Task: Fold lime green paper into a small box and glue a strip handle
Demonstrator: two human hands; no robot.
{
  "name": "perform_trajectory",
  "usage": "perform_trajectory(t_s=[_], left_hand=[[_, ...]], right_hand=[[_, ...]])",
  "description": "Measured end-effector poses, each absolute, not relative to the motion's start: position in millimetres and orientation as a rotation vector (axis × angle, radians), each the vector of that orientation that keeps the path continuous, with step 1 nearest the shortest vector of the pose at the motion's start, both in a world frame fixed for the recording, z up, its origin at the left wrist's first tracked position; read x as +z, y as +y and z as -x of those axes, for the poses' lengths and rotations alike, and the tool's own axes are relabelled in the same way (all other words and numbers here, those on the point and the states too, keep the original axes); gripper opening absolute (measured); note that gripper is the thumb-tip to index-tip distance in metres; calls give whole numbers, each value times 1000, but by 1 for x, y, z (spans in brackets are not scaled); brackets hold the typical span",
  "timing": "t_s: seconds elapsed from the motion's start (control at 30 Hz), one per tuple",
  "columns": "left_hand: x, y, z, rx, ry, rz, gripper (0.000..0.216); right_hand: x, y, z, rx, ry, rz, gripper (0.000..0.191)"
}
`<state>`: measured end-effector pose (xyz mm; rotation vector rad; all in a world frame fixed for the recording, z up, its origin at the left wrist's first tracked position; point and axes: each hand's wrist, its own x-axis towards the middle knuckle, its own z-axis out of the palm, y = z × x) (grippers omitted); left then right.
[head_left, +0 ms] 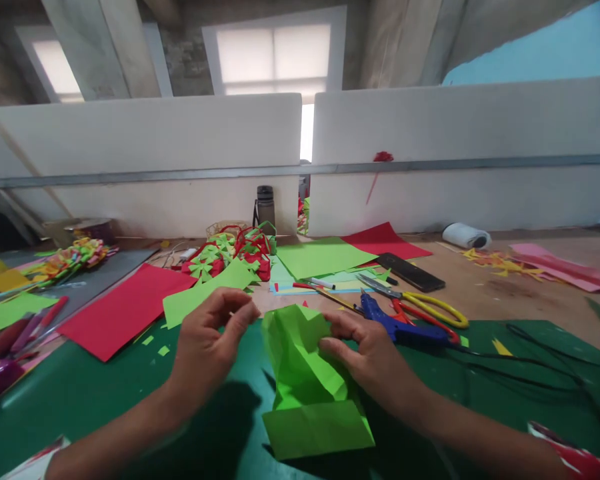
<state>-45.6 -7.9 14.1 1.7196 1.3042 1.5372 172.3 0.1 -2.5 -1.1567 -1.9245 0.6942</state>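
Note:
A bright green folded paper [313, 380], creased and opened out like a small bag with a flat folded band at its near end, stands over the green mat [220, 427]. My right hand [363, 350] pinches its upper right edge between thumb and fingers. Just left of the paper's upper edge, my left hand [213, 337] is closed, thumb and forefinger drawn together and apart from the paper. Whatever those fingertips may hold is too small to make out. To the right of the paper lies a blue glue gun [395, 325].
Yellow-handled scissors [430, 303], a black phone [411, 272] and a pencil [337, 299] lie beyond my right hand. Red paper [130, 310] and green sheets [325, 257] are spread around. Red-green paper decorations [225, 257] and a bottle [265, 207] stand behind. A cable [520, 360] crosses the right.

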Motion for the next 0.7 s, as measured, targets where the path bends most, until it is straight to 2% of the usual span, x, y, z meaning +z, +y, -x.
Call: perform_trajectory(t_s=[0.1,0.23,0.53,0.7], left_hand=[[20,-23,38,1324,1212,-1741,14],[21,-33,31,1006,1106,-1495,15],[18,-17,25,1201,960,-1280,25],[21,-10,17,1208,992,-1417,15]], right_hand=[[-7,-1,-173,576,-1892,1215,48],[-12,-2,-175,440,-1915,1156,51],[-18,-2,-175,149,-2167,883,54],[-19,-3,-173,65,-2215,790,60]])
